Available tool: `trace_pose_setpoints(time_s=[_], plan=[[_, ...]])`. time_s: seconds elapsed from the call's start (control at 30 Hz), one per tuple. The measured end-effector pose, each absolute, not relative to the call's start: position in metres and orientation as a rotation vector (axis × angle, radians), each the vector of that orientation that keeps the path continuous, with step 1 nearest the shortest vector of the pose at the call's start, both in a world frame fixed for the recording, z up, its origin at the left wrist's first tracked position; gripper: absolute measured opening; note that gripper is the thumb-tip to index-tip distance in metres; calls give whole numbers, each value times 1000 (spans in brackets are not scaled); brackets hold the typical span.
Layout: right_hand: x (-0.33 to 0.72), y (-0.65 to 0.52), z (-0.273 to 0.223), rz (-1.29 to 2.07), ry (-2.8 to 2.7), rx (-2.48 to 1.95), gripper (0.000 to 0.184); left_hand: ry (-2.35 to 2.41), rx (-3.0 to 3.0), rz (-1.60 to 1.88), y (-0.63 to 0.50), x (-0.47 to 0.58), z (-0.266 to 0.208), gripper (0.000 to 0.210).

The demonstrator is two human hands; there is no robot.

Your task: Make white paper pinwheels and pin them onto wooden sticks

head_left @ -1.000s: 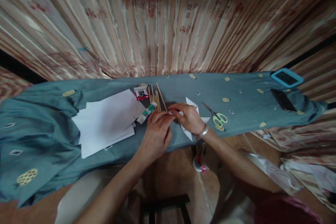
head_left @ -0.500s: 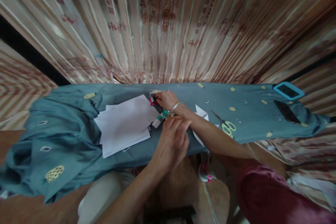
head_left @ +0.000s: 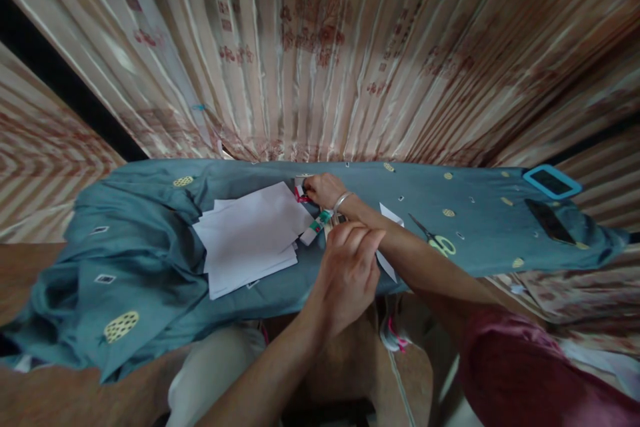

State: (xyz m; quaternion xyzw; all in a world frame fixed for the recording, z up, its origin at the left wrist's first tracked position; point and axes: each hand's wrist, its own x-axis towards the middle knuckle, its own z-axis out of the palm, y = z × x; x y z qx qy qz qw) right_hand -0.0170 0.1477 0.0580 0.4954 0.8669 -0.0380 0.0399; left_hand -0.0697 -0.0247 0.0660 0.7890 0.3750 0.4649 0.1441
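My right hand (head_left: 326,191), with a silver bangle at its wrist, reaches to the back of the cloth. Its fingers are closed at a small pale box (head_left: 301,182) with a bright pink-red part; what they pinch is hidden. My left hand (head_left: 350,265) is nearer to me, below the right wrist, with its fingers curled together; anything inside them cannot be seen. Between the hands and the paper lies a white and green stick-like tube (head_left: 313,229). A stack of white paper sheets (head_left: 253,237) is left of both hands. Folded white paper (head_left: 386,268) shows partly behind my right forearm.
Scissors with pale yellow-green handles (head_left: 442,245) lie right of my right forearm. Farther right are a black phone (head_left: 549,220) and a blue-framed tablet (head_left: 553,181). Bunched blue-green cloth (head_left: 130,240) covers the left side. A pleated curtain (head_left: 310,80) hangs behind.
The view has shifted a little, so everything sits farther right. My left hand has moved slightly right relative to the paper. My right hand stays at the small box.
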Motion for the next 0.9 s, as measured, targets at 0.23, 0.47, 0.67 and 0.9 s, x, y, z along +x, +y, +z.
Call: trace_pose_setpoints(time_s=[0.23,0.47,0.67,0.9], plan=[[-23,161,62,-174,2662,1452,27,1066,2273,1345,-22,-67,69,35],[-21,164,57,-268,2698,1505,24,1072,2265,1361,-19,-67,67,35],[-11,166,51,-384,2713,1561,24,1096,2253,1327,-18,-67,66,34],[-16,167,54,-367,2712,1512,21,1084,2260,1321,-18,-65,67,34]])
